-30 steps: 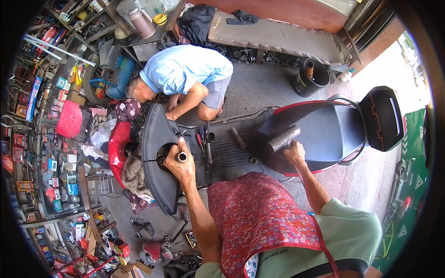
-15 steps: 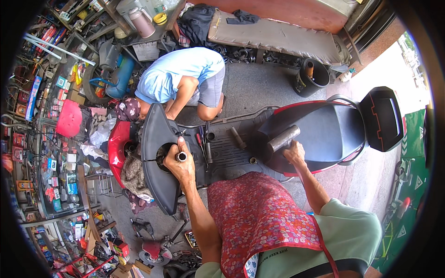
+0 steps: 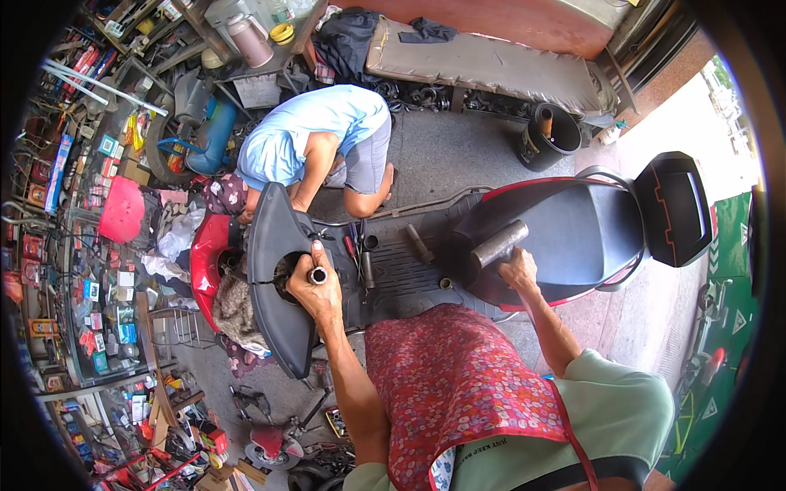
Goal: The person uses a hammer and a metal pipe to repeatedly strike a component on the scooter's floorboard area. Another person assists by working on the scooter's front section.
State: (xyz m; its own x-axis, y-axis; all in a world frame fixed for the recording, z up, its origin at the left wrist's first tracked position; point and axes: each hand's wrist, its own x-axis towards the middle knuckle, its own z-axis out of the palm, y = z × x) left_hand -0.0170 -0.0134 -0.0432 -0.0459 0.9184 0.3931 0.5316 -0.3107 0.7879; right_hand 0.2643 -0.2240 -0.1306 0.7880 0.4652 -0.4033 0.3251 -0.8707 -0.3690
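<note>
My left hand (image 3: 315,293) is closed around an upright metal tube (image 3: 318,276), whose round open end faces up. It stands over the round opening in the black front panel (image 3: 282,229) of a red and black scooter; the tube's lower end is hidden. My right hand (image 3: 518,269) grips a thick grey metal cylinder (image 3: 501,244) near its right end, above the front of the black scooter seat (image 3: 565,225). Whether the cylinder has a handle is hidden by the fist. On the footboard (image 3: 401,278) lie screwdrivers (image 3: 352,244), a socket (image 3: 368,268) and a short metal tube (image 3: 419,244).
Across the scooter's front, a co-worker in a light blue shirt (image 3: 319,123) crouches, bent low. A black bucket (image 3: 550,151) stands beyond the seat, near a padded bench (image 3: 491,69). Glass cases of parts (image 3: 106,286) line the left. A metal ring (image 3: 445,283) lies by the seat.
The co-worker has bent lower and shifted slightly left, head tucked down. My left hand and its tube have moved very slightly left; my right hand looks nearly still.
</note>
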